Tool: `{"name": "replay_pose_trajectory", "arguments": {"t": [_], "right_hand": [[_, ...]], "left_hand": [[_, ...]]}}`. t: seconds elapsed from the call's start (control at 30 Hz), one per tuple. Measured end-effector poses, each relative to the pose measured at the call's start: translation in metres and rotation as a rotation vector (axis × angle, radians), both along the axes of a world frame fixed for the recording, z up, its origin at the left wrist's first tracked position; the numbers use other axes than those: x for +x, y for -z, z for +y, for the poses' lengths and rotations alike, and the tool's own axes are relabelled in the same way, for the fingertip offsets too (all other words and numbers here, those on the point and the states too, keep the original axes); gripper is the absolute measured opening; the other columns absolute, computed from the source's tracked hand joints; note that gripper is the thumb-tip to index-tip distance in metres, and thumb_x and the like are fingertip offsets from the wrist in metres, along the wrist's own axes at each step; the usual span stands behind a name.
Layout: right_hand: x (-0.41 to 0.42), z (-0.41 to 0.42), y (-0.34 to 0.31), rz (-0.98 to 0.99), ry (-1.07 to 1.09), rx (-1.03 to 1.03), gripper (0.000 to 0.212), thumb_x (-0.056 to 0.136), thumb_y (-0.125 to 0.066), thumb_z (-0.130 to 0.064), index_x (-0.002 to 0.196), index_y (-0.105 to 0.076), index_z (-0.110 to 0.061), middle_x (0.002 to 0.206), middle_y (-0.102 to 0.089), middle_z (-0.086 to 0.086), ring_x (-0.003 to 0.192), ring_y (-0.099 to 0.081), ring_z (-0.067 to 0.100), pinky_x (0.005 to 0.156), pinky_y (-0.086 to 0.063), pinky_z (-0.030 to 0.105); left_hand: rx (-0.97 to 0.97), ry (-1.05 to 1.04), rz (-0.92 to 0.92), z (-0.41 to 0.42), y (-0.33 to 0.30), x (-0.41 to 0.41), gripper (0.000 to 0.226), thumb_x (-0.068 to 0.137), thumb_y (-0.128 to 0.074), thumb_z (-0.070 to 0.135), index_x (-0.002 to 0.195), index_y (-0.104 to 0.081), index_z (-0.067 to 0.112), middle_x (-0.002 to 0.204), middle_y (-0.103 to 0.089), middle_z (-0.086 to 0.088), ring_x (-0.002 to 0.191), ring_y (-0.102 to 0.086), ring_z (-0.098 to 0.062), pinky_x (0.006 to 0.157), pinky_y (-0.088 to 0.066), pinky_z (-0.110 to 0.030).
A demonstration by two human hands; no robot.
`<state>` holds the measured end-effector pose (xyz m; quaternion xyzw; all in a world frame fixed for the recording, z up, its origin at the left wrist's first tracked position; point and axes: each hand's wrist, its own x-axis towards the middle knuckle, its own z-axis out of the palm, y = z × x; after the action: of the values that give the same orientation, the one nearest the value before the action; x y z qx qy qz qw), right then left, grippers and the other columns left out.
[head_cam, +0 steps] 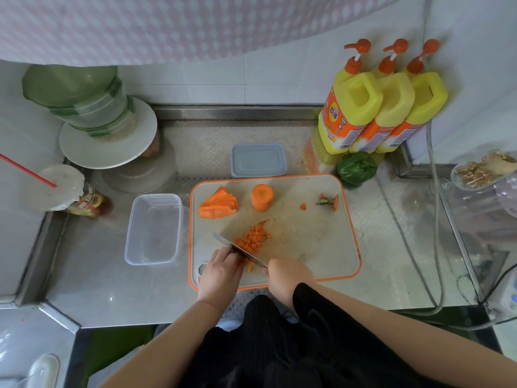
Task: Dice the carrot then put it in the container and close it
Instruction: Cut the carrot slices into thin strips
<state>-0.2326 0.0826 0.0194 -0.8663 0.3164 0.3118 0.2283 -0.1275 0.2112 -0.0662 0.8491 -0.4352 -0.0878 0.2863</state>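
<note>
Left of centre: clear container [153,229], uncovered, beside the cutting board [321,247]. Lower centre: left hand [221,271] pins carrot strips [246,265]; diced carrot [253,238] just above the knife [240,250]. Right hand [289,273] clenches the knife handle. Lid [258,160] upper centre.

Yellow detergent bottles [352,107]: orange label, print too blurred to read. Cup [84,201] label likewise illegible.

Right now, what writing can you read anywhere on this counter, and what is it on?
Nothing reads clearly.
Three yellow soap bottles: orange labels with a red round logo, characters too blurred to read.
Sealed drink cup with the red straw: printing on its side, too blurred to read.
Nothing else here shows writing.
</note>
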Motion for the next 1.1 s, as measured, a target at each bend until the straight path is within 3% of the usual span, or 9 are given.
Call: {"name": "replay_pose_trajectory", "arguments": {"t": [0.13,0.37,0.47,0.7,0.9,1.1], "right_hand": [[0.005,0.004,0.006,0.013,-0.02,-0.024,0.024,0.102,-0.041,-0.021,0.116,-0.056,-0.009,0.109,-0.066,0.009,0.099,-0.064,0.026,0.08,-0.049,0.033],[0.001,-0.007,0.012,-0.005,0.065,0.041,0.043,0.103,-0.031,-0.044,0.11,-0.055,-0.009,0.104,-0.065,0.01,0.095,-0.062,0.029,0.073,-0.045,0.034],[0.003,-0.013,0.01,0.002,0.101,0.083,0.047,0.101,-0.031,-0.049,0.107,-0.055,-0.01,0.103,-0.065,0.01,0.094,-0.061,0.028,0.078,-0.048,0.037],[0.001,-0.001,-0.001,-0.09,0.01,0.005,0.038,0.103,-0.032,-0.04,0.109,-0.054,-0.009,0.103,-0.066,0.01,0.096,-0.063,0.029,0.074,-0.044,0.034],[0.003,0.005,0.006,-0.026,-0.038,-0.024,0.026,0.102,-0.039,-0.026,0.116,-0.054,-0.009,0.107,-0.066,0.008,0.097,-0.064,0.027,0.075,-0.046,0.033],[0.009,0.012,0.017,-0.036,-0.036,-0.051,0.026,0.101,-0.042,-0.023,0.117,-0.055,-0.007,0.107,-0.066,0.011,0.098,-0.064,0.029,0.075,-0.048,0.034]], "left_hand": [[0.015,-0.004,0.003,0.0,0.002,0.001,0.016,0.084,-0.062,0.025,0.084,-0.074,0.014,0.09,-0.066,0.002,0.083,-0.061,-0.022,0.063,-0.048,-0.029],[-0.018,0.032,-0.024,0.002,0.002,0.001,0.03,0.088,-0.05,0.033,0.085,-0.073,0.016,0.092,-0.065,0.005,0.086,-0.056,-0.015,0.061,-0.05,-0.028],[-0.029,0.026,-0.019,0.004,-0.002,0.0,0.03,0.089,-0.048,0.034,0.086,-0.073,0.018,0.092,-0.064,0.007,0.087,-0.051,-0.011,0.062,-0.047,-0.028],[-0.024,0.02,-0.032,0.011,0.003,-0.001,0.029,0.089,-0.048,0.032,0.087,-0.071,0.014,0.092,-0.063,0.006,0.085,-0.052,-0.013,0.066,-0.052,-0.031],[-0.054,0.011,-0.054,0.008,0.003,0.0,0.029,0.087,-0.048,0.027,0.083,-0.073,0.014,0.09,-0.067,0.004,0.083,-0.055,-0.015,0.063,-0.052,-0.03],[-0.06,0.013,-0.051,0.009,0.009,0.0,0.027,0.087,-0.05,0.028,0.085,-0.074,0.016,0.091,-0.068,0.004,0.084,-0.055,-0.016,0.063,-0.052,-0.03]]}}
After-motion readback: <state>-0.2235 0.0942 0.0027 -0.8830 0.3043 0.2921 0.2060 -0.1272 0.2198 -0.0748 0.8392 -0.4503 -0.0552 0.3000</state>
